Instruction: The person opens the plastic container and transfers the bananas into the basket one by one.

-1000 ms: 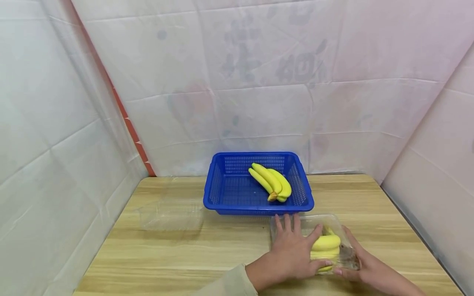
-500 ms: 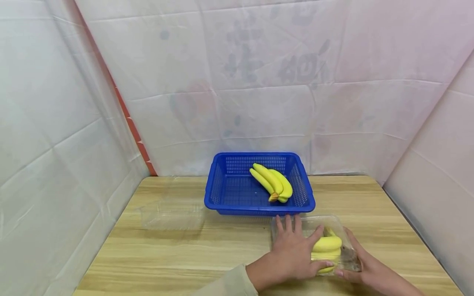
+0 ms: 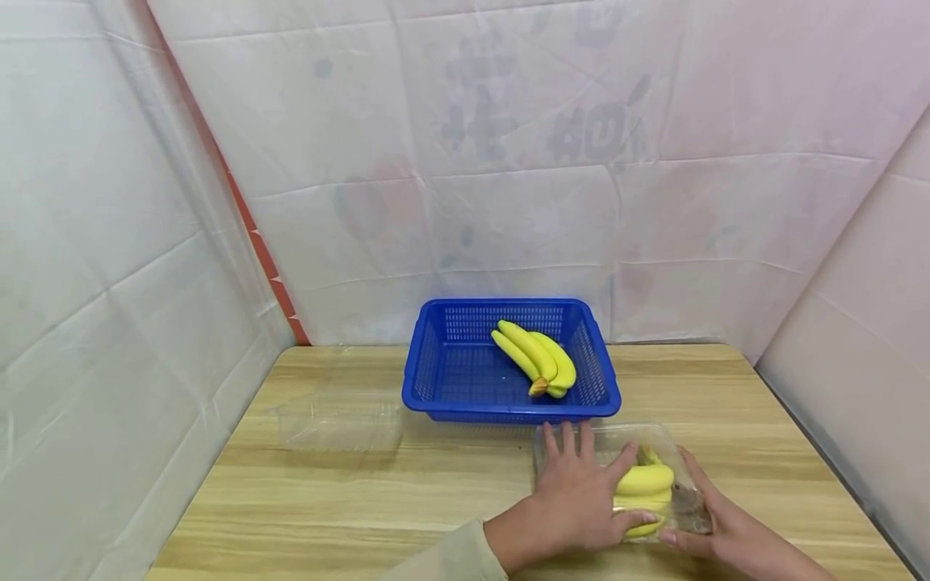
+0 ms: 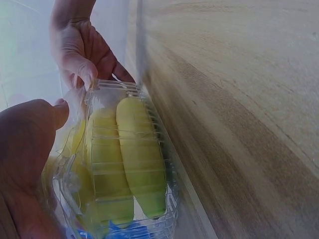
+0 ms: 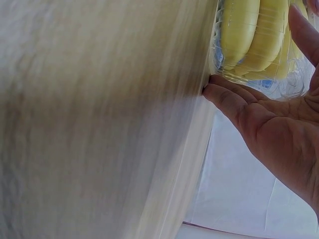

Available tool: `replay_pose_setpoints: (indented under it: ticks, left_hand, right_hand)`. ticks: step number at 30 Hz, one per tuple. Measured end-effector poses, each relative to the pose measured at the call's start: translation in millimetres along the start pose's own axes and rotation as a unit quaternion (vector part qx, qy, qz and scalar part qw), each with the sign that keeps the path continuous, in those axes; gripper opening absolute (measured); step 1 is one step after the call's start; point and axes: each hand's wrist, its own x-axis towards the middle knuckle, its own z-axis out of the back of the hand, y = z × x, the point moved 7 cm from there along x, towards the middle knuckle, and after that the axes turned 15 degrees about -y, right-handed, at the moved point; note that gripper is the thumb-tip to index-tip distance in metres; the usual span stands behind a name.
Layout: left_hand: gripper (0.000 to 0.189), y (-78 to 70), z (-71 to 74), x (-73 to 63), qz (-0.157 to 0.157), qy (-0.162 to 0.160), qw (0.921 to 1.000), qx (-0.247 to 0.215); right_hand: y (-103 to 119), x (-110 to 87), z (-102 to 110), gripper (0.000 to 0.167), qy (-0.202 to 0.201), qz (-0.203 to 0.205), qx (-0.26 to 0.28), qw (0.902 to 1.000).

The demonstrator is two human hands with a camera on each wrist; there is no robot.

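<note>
A lidded clear plastic box (image 3: 657,434) with yellow bananas (image 3: 647,482) inside lies on the table at the front right. My left hand (image 3: 577,500) is spread over its top, fingers straight and pointing toward the basket. At the box's right end, my right hand (image 3: 719,520) grips the side, thumb at the front corner and fingers along the edge. Through the ribbed wall, the left wrist view shows several bananas (image 4: 142,154) side by side and something blue (image 4: 127,231) at the end. In the right wrist view, the fingertips (image 5: 224,94) reach down to the tabletop.
Behind the box stands a blue plastic basket (image 3: 414,363) holding a bunch of bananas (image 3: 534,355). Another clear plastic container (image 3: 337,428) sits on the left of the wooden table (image 3: 349,500). White sheeting (image 3: 523,218) rises behind and at both sides.
Both hands keep their places on the box. The whole scene has shifted slightly rightward in the head view; nothing else visibly differs.
</note>
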Motion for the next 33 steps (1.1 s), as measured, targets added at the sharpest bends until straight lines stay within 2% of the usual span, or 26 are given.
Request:
replay_pose_setpoints:
  ticks: [10, 16, 20, 23, 29, 33]
  left_hand:
    - [0.082, 0.1, 0.9, 0.1, -0.002, 0.003, 1.0000, -0.008]
    - [0.083, 0.5, 0.5, -0.8, -0.003, 0.001, 0.9999, -0.013]
    - [0.083, 0.8, 0.4, -0.7, -0.004, 0.001, 0.9998, -0.018]
    - [0.083, 1.0, 0.9, -0.2, -0.004, 0.001, 0.9997, -0.023]
    - [0.082, 1.0, 0.2, 0.5, -0.002, 0.005, 0.9995, -0.032]
    - [0.080, 1.6, -1.1, 0.2, 0.005, 0.018, 0.9989, -0.043]
  right_hand:
    - [-2, -1.0, 1, 0.127, -0.017, 0.030, -0.030, 0.9989]
    - [-8, -0.5, 3, 0.124, -0.045, 0.068, -0.078, 0.9936]
    - [-10, -1.0, 5, 0.122, -0.055, 0.089, -0.067, 0.9923]
    - [-8, -1.2, 5, 0.122, -0.052, 0.088, -0.065, 0.9927]
    - [-6, 0.1, 2, 0.125, -0.027, 0.056, -0.056, 0.9965]
    - [-8, 1.0, 3, 0.122, -0.032, 0.062, -0.054, 0.9961]
